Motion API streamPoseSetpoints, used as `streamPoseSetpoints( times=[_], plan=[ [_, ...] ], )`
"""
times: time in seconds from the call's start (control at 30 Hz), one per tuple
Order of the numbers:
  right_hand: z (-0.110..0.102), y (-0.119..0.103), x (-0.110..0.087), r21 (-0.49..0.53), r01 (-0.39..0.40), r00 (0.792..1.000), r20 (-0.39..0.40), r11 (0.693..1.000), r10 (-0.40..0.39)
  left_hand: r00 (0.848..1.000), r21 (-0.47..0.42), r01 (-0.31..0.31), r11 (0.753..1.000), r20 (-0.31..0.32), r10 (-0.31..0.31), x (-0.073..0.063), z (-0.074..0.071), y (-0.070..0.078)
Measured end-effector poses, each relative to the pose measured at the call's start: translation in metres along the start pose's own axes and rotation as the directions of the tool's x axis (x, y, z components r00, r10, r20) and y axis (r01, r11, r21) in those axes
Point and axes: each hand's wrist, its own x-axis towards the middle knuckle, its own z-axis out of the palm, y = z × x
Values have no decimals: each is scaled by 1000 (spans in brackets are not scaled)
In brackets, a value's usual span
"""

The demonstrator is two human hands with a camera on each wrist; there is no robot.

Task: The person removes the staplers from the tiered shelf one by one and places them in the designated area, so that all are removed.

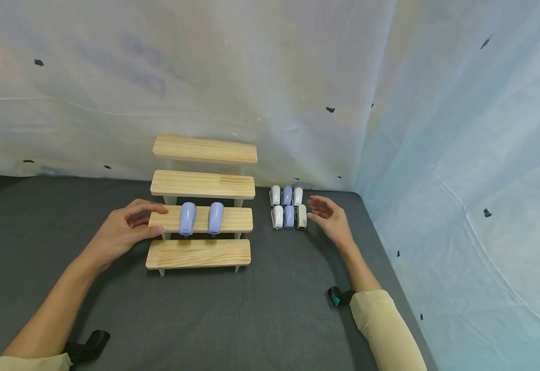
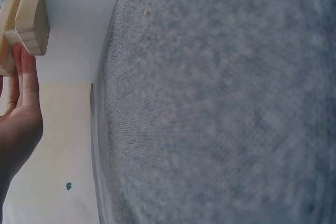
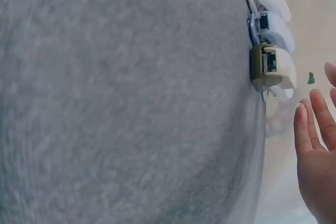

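A stepped wooden display stand [image 1: 200,253] has several pale boards on clear supports. Two periwinkle-blue mini staplers, a left one [image 1: 187,218] and a right one [image 1: 215,218], lie on its second board from the front. My left hand [image 1: 117,229] grips the left end of that board between thumb and fingers; in the left wrist view the fingertips touch the wood. Right of the stand, mini staplers form two rows. The front row holds a white one [image 1: 277,217], a blue one [image 1: 289,217] and a beige one [image 1: 301,217]. My right hand [image 1: 327,216], fingers loosely extended, hovers just right of the beige stapler.
Behind the front row are a white stapler [image 1: 275,196], a blue one [image 1: 286,196] and another white one [image 1: 297,196]. The stand rises toward a pale curtain [image 1: 251,62] at the back. A second sheet [image 1: 474,206] hangs along the right edge of the dark table [image 1: 233,319].
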Motion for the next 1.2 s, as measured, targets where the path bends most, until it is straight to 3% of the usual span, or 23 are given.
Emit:
streamPoseSetpoints(
  times=[0.57, 0.97, 1.2],
  plan=[
    [18, -1, 5, 46, 176, 983, -55, 983, -173, 1000, -6, -6, 1000, 7, 6, -1, 0, -1],
    [35, -60, -4, 6, 221, 975, 37, 975, -221, 1000, -4, -2, 1000, -3, 2, -1, -3, 1],
    [43, -78, -6, 43, 240, 966, 87, 970, -243, 1000, -4, -9, 1000, 11, 10, 1, -2, 0]
  ],
)
